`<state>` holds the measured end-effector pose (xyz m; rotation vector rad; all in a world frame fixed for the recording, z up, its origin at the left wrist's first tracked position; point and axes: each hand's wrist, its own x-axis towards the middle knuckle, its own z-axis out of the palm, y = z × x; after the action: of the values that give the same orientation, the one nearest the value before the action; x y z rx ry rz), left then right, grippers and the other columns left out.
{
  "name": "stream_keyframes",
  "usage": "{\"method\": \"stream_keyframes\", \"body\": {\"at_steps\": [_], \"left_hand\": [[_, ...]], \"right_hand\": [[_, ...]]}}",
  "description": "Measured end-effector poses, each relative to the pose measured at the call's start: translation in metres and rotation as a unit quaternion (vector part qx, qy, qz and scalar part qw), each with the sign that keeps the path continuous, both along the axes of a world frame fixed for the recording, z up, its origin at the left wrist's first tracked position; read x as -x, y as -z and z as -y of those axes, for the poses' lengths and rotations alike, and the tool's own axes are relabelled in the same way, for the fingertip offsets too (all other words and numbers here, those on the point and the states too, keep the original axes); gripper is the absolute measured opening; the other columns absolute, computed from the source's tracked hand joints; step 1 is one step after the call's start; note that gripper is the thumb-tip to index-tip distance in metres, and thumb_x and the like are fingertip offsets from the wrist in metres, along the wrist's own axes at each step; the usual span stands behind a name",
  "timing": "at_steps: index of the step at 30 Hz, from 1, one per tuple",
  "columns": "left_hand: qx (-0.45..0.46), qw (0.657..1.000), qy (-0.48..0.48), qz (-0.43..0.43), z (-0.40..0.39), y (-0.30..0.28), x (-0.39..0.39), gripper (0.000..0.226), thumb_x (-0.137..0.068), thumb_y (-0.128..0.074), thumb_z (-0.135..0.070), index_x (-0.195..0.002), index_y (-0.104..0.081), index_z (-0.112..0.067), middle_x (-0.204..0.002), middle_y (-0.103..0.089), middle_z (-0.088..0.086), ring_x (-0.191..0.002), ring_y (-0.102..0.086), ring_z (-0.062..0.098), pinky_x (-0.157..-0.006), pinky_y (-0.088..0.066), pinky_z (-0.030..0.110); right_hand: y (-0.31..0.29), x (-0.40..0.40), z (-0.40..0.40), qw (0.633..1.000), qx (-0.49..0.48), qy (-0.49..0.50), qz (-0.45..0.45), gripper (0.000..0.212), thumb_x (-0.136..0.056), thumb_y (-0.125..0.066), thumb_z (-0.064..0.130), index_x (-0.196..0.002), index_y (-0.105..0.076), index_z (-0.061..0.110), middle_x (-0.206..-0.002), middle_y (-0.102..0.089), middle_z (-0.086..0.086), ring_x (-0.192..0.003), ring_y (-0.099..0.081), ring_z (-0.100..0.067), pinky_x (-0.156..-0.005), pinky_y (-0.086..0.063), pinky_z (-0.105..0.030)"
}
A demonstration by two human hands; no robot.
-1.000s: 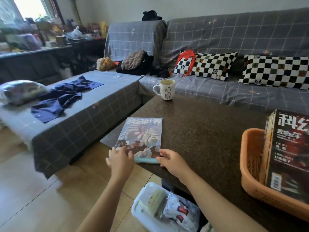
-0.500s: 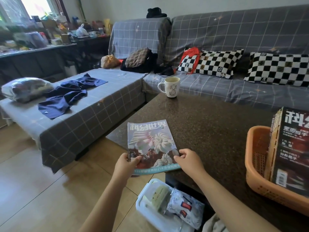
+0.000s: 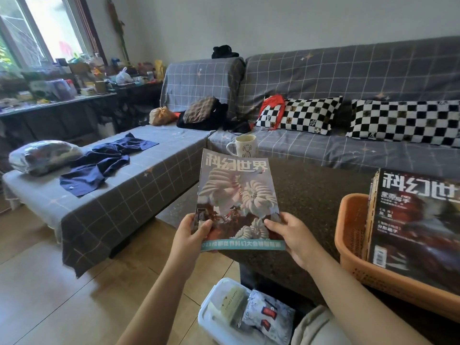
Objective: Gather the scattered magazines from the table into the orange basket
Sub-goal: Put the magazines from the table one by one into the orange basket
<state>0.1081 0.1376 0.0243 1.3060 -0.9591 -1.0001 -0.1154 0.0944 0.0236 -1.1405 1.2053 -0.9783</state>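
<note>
A dark stone table [image 3: 323,195] filled center frame; left hand [image 3: 193,235] and right hand [image 3: 293,235] each grasped the magazine [image 3: 236,195], orange basket [image 3: 353,245] at right.

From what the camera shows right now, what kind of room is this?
Most likely a home living room. A grey checked sofa with checkerboard cushions stands behind a dark stone coffee table, which carries a mug and an orange basket of magazines.
</note>
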Motion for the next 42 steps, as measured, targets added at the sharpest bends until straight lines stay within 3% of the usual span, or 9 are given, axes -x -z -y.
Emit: {"method": "stream_keyframes", "body": {"at_steps": [8,13,17,24,27,33,36,40,42], "left_hand": [[0.035,0.997,0.069,0.01,0.009,-0.039,0.073,0.013,-0.091,-0.061,-0.026,-0.102,-0.056,-0.024,-0.092,-0.07,0.002,-0.07,-0.073,0.013,-0.052,-0.054,0.02],[0.057,0.989,0.133,0.029,0.018,-0.053,0.136,0.02,-0.092,-0.061,-0.024,-0.109,-0.055,-0.017,-0.095,-0.071,0.006,-0.072,-0.072,0.014,-0.053,-0.055,0.023],[0.076,0.981,0.174,0.048,0.028,-0.051,0.188,0.012,-0.092,-0.062,-0.023,-0.102,-0.058,-0.019,-0.091,-0.072,0.005,-0.071,-0.072,0.012,-0.054,-0.054,0.022],[0.045,0.967,0.243,0.067,0.04,-0.031,0.266,0.011,-0.091,-0.062,-0.026,-0.101,-0.058,-0.025,-0.097,-0.072,-0.001,-0.077,-0.072,0.008,-0.058,-0.055,0.021],[0.038,0.96,0.266,0.071,0.04,-0.022,0.285,0.018,-0.092,-0.062,-0.027,-0.109,-0.057,-0.026,-0.101,-0.072,-0.002,-0.079,-0.072,0.007,-0.057,-0.055,0.02],[0.027,0.947,0.266,0.18,0.038,-0.007,0.304,0.009,-0.088,-0.064,-0.035,-0.09,-0.056,-0.039,-0.089,-0.071,-0.013,-0.077,-0.07,0.003,-0.076,-0.06,0.039],[0.063,0.927,0.232,0.286,0.038,-0.004,0.304,0.01,-0.087,-0.065,-0.037,-0.088,-0.055,-0.039,-0.091,-0.068,-0.011,-0.077,-0.067,0.006,-0.071,-0.059,0.039],[0.079,0.911,0.225,0.336,0.041,-0.002,0.304,0.045,-0.09,-0.063,-0.03,-0.132,-0.048,-0.034,-0.121,-0.06,-0.01,-0.101,-0.062,0.01,-0.079,-0.058,0.038],[0.074,0.906,0.218,0.356,0.04,-0.001,0.305,0.048,-0.091,-0.061,-0.03,-0.136,-0.046,-0.033,-0.129,-0.055,-0.005,-0.107,-0.06,0.013,-0.081,-0.058,0.038]], "right_hand": [[-0.047,0.073,-0.019,0.993,0.085,0.077,0.011,0.033,-0.084,-0.067,0.021,-0.115,-0.056,0.016,-0.11,-0.066,-0.004,-0.101,-0.063,-0.022,-0.094,-0.047,-0.044],[-0.06,0.138,-0.034,0.983,0.111,0.144,-0.007,0.025,-0.081,-0.069,0.022,-0.104,-0.059,0.023,-0.099,-0.07,0.001,-0.09,-0.067,-0.018,-0.081,-0.052,-0.037],[-0.058,0.187,-0.048,0.974,0.096,0.206,-0.01,0.044,-0.079,-0.071,0.026,-0.12,-0.054,0.023,-0.108,-0.067,-0.001,-0.098,-0.064,-0.023,-0.088,-0.05,-0.045],[-0.042,0.254,-0.07,0.954,0.105,0.281,-0.01,0.036,-0.081,-0.07,0.016,-0.115,-0.057,0.02,-0.105,-0.063,0.013,-0.094,-0.061,-0.002,-0.081,-0.046,-0.022],[-0.033,0.275,-0.075,0.944,0.112,0.306,-0.046,0.028,-0.081,-0.07,0.015,-0.099,-0.056,0.031,-0.103,-0.056,0.02,-0.088,-0.057,0.007,-0.077,-0.044,-0.016],[-0.013,0.29,-0.079,0.922,0.048,0.306,-0.232,0.052,-0.082,-0.067,0.032,-0.129,-0.043,0.031,-0.122,-0.046,0.009,-0.109,-0.046,-0.012,-0.092,-0.044,-0.037],[-0.007,0.286,-0.082,0.885,0.083,0.294,-0.352,0.067,-0.084,-0.065,0.032,-0.141,-0.03,0.03,-0.145,-0.034,0.01,-0.125,-0.042,-0.013,-0.096,-0.038,-0.024],[-0.003,0.282,-0.082,0.848,0.084,0.312,-0.421,0.069,-0.084,-0.066,0.023,-0.142,-0.03,0.027,-0.142,-0.042,0.007,-0.098,-0.05,0.0,-0.064,-0.032,0.002],[-0.004,0.283,-0.081,0.839,0.089,0.319,-0.432,0.063,-0.082,-0.068,0.02,-0.138,-0.038,0.023,-0.142,-0.042,0.005,-0.114,-0.051,-0.01,-0.082,-0.041,-0.012]]}}
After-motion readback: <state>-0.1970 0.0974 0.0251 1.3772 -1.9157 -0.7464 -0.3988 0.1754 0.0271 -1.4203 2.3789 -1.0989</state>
